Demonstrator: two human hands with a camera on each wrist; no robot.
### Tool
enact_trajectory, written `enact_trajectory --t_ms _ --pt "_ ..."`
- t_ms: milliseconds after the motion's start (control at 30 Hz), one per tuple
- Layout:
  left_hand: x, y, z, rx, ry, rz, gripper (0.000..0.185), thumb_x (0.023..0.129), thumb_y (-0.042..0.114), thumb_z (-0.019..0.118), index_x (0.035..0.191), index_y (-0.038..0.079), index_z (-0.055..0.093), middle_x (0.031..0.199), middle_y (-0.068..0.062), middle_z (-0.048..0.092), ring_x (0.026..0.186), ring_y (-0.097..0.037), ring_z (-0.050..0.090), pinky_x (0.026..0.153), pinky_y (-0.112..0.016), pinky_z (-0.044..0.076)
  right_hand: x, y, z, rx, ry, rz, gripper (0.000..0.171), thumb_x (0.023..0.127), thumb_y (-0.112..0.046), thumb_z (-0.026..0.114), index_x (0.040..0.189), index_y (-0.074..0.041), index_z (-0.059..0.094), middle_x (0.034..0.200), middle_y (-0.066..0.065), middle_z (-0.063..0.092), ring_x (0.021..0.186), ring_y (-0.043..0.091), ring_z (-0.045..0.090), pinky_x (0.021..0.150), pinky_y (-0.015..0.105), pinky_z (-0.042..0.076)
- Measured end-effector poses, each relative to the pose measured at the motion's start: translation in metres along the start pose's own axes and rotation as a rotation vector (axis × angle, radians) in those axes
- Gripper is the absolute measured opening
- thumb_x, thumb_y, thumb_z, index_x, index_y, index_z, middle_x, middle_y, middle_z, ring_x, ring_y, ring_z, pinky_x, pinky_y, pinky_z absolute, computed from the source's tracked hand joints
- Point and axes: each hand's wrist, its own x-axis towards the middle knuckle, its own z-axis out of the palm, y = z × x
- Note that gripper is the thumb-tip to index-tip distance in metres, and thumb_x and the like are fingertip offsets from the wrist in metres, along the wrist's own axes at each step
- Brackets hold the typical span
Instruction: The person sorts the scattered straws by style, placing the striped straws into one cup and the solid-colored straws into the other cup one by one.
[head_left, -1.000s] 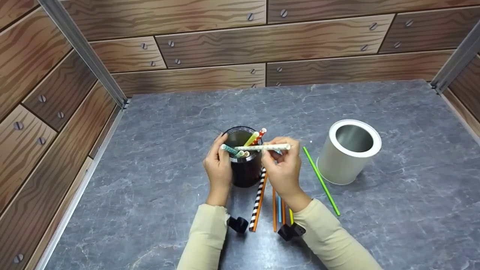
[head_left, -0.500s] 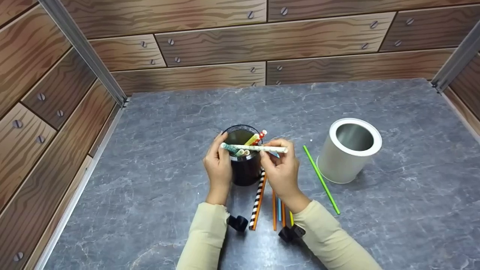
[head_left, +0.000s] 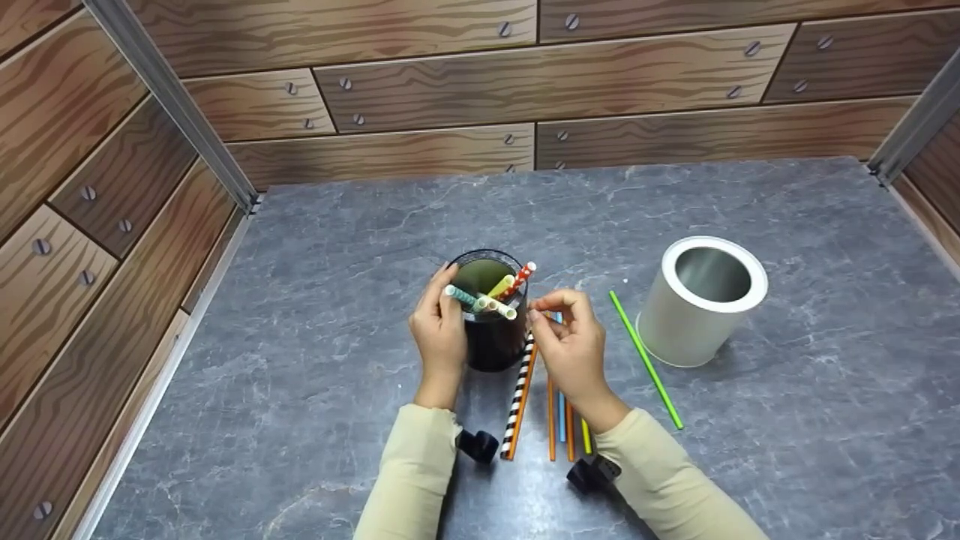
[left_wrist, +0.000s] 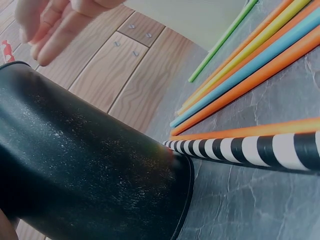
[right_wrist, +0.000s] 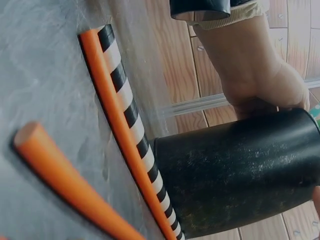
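Note:
A black cup point(head_left: 491, 345) stands upright on the table with several paper straws leaning in it: a teal one point(head_left: 461, 295), a yellow one point(head_left: 501, 285), a red dotted one point(head_left: 521, 276) and a pale patterned one point(head_left: 501, 307). My left hand point(head_left: 439, 322) grips the cup's left side; the right wrist view shows that hand point(right_wrist: 267, 90) against the wall of the cup near its rim. Just right of the rim is my right hand point(head_left: 571, 337), its fingers loosely bent and holding nothing. Straight, relaxed fingers point(left_wrist: 62, 37) of it show in the left wrist view.
In front of the cup lie a black-and-white striped straw point(head_left: 516, 405), several orange straws point(head_left: 552, 427), a blue one point(head_left: 561, 420) and a yellow one point(head_left: 586, 435). A green straw point(head_left: 646, 360) lies beside a white can point(head_left: 694, 322) at right. Wood-patterned walls point(head_left: 420, 97) enclose the table.
The pale patterned straw, earlier pinched level over the rim, now leans inside the cup. My right hand has let go and moved slightly right and down. My left hand stays on the cup.

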Motion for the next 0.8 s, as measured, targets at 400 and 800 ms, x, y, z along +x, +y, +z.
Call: enact_trajectory --t_ms 400,800 --pt "0.000 0.000 0.000 0.011 -0.005 -0.010 0.028 0.087 -0.002 0.048 0.109 -0.003 0.066 0.115 -0.019 0.063 0.114 -0.030 0.056 0.099 -0.036 0.044 0.002 0.018 -0.011 -0.377 -0.314 0.512 0.034 0.071 0.001 0.065 0.103 0.003 0.055 0.091 0.018 0.063 0.079 0.023 0.061 0.069 0.027 0.051" --pt "-0.001 0.000 0.001 0.023 0.001 -0.002 0.029 0.086 -0.002 0.048 0.108 -0.003 0.066 0.115 -0.020 0.063 0.113 -0.030 0.057 0.099 -0.036 0.044 -0.002 0.032 -0.012 -0.480 -0.470 0.653 0.059 0.061 0.000 0.073 0.116 0.006 0.050 0.085 0.009 0.053 0.072 0.016 0.052 0.064 0.025 0.045"
